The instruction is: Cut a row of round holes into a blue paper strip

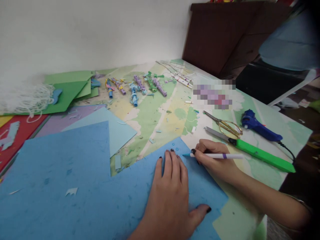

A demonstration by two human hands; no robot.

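Note:
A large blue foam-like sheet (90, 206) covers the near part of the table, its right corner cut in steps. My left hand (172, 193) lies flat on it, fingers stretched forward and thumb out to the side. Just beyond those fingertips are a few small circles (175, 146) drawn on the sheet. My right hand (215, 160) pinches a white marker (231, 156) with a purple band. Its blue tip points left, at or just above the sheet near the circles; contact I cannot tell.
Right of my right hand lie a green utility knife (265, 155), gold-handled scissors (227, 126) and a blue glue gun (261, 126). Several decorated paper-like tubes (134, 95) and white markers (182, 81) lie at the back. White string (25, 96) and green sheets (72, 96) are at left.

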